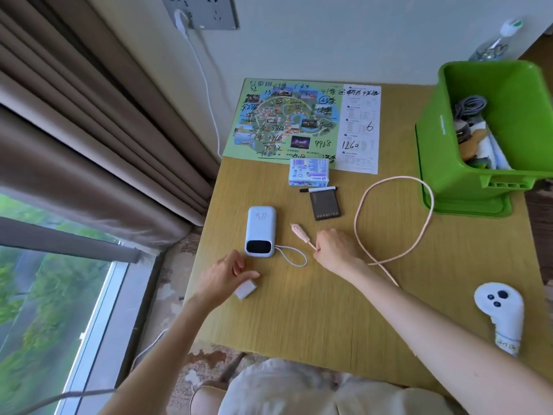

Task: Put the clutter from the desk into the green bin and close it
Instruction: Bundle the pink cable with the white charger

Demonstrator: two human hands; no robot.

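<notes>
Now, pink cable between right fingers.

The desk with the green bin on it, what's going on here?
A person is tidying the desk. Their right hand pinches the pink cable just behind its plug, the rest looping loose toward the green bin. Their left hand is at a small white block by the desk's edge; whether it holds it is unclear. The bin stands open with some things already inside. A blue power bank, tissue pack, pen and map still lie out.
</notes>
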